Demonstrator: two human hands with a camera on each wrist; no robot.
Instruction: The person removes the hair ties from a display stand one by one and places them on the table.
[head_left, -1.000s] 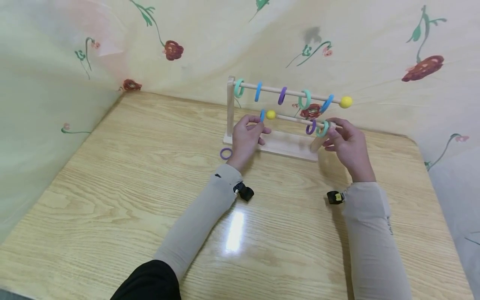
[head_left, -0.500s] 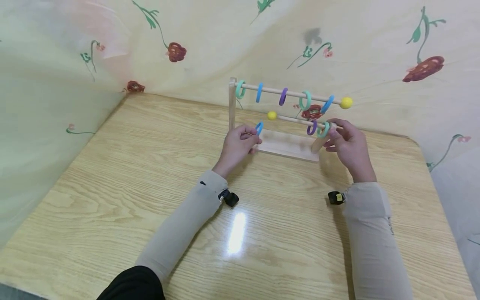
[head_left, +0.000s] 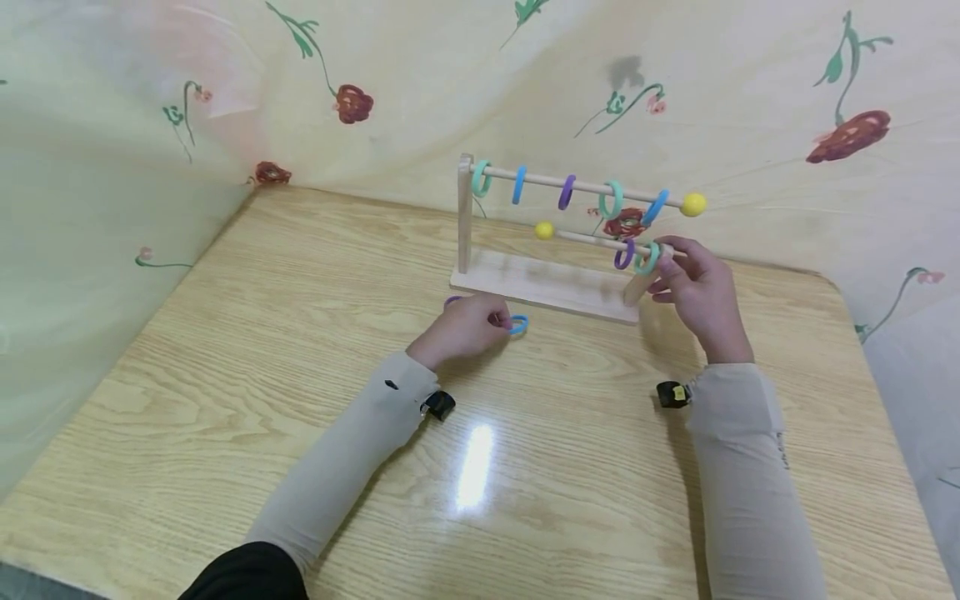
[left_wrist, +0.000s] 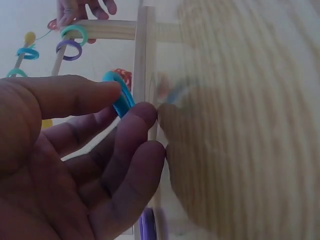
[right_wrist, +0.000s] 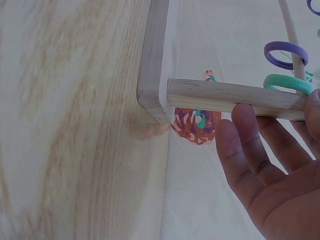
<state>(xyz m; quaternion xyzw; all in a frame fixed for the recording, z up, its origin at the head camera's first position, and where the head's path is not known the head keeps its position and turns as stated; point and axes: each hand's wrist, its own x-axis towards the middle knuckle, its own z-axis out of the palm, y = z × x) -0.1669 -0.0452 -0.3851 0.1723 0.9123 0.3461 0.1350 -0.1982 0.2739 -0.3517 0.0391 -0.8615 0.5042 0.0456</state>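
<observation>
My left hand (head_left: pixel 467 327) pinches a blue ring (head_left: pixel 519 324) low over the tabletop, in front of the wooden rack (head_left: pixel 543 283). In the left wrist view the same blue ring (left_wrist: pixel 119 94) sits between thumb and fingertips. My right hand (head_left: pixel 699 287) grips the top of the rack's short post (right_wrist: pixel 225 95). Beside it, a mint ring (head_left: pixel 647 259) and a purple ring (head_left: pixel 624 254) hang on the lower rod. Partly hidden behind my left hand, another purple ring (head_left: pixel 452 301) lies on the table.
The upper rod (head_left: pixel 585 182) carries several mint, blue and purple rings and ends in a yellow ball (head_left: pixel 693 205). Another yellow ball (head_left: pixel 543 230) caps the lower rod. A flower-patterned cloth (head_left: pixel 420 100) rises behind the wooden table (head_left: pixel 300 333).
My left hand has drawn the blue ring away from the lower rod's yellow ball and brought it down to the table. My right hand stays on the short post.
</observation>
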